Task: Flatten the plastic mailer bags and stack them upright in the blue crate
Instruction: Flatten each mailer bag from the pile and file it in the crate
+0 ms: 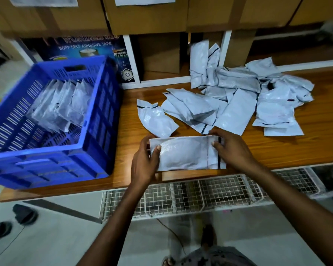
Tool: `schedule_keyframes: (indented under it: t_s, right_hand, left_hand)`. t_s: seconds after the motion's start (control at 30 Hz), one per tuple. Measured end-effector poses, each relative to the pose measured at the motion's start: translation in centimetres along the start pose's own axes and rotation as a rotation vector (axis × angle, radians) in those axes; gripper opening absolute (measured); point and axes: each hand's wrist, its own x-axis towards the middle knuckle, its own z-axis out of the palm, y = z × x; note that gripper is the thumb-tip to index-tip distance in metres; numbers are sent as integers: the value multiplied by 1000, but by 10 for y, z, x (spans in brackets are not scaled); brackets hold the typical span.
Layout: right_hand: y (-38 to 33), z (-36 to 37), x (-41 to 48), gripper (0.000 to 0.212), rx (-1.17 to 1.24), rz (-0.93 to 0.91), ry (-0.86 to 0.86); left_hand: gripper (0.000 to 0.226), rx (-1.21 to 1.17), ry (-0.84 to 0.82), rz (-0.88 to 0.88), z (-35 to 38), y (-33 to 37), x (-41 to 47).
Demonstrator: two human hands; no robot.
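A white plastic mailer bag lies flat near the front edge of the wooden table. My left hand grips its left end, thumb on top. My right hand holds its right end by the flap with the dark strip. Further back and to the right sprawls a loose pile of crumpled mailer bags. One curled mailer bag lies apart, just beyond the held one. The blue crate stands on the table's left and holds several mailers standing upright.
Cardboard boxes sit on a white shelf behind the table, with a tape carton behind the crate. A white wire rack runs below the table's front edge. Dark shoes lie on the floor at left.
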Motion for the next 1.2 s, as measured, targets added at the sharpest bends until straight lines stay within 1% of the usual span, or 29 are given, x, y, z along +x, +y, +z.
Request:
schedule_keyframes:
  t_s: [0.07,0.13,0.17,0.23,0.3,0.37,0.43,0.57,0.77,0.87,1.0,1.07,1.1,1.17,1.2]
  right_hand:
    - [5,16,4,48,-198,-51,29]
    - [0,34,1,48,-233,-69,15]
    - [-5,45,-3,48,-221,-70,-46]
    - [-17,73,-8,53,-260,-88,-210]
    - [-18,95,-11,62,-332,-104,-294]
    - [-4,102,-15,68,-336,-89,-299]
    - [11,98,-16,70,-340,-73,-283]
    - [28,88,-18,82,-384,-37,-282]
    - [37,78,-20,80,-418,-6,-298]
    - [39,70,-26,85,-462,30,-286]
    - [42,56,-35,91,-487,68,-350]
    - [32,52,-35,95,-417,12,-378]
    - [24,51,-38,96,-388,-60,-390]
    - [9,55,-49,98,-388,-196,-456]
    - [4,58,-56,97,-410,-226,-484]
  left_hand:
    - [63,190,14,52,12,-9,-1]
    - [62,387,-16,188,29,-13,-2]
    - [57,470,-66,247,39,-14,-1]
    - [54,603,-190,313,56,-15,0]
    - [58,676,-283,291,67,-21,2]
    - [62,704,-312,245,70,-33,0]
    - [65,717,-290,220,67,-42,-1]
    - [75,720,-302,197,63,-39,-2]
    - [85,754,-325,118,55,-33,-1]
    - [94,764,-352,85,49,-29,-6]
    - [101,723,-419,71,29,-33,-20]
    - [102,734,-456,117,20,-34,-25]
    - [103,750,-477,156,17,-33,-30]
    - [102,759,-512,232,13,-37,-41]
    - [99,761,-501,268,11,-39,-46]
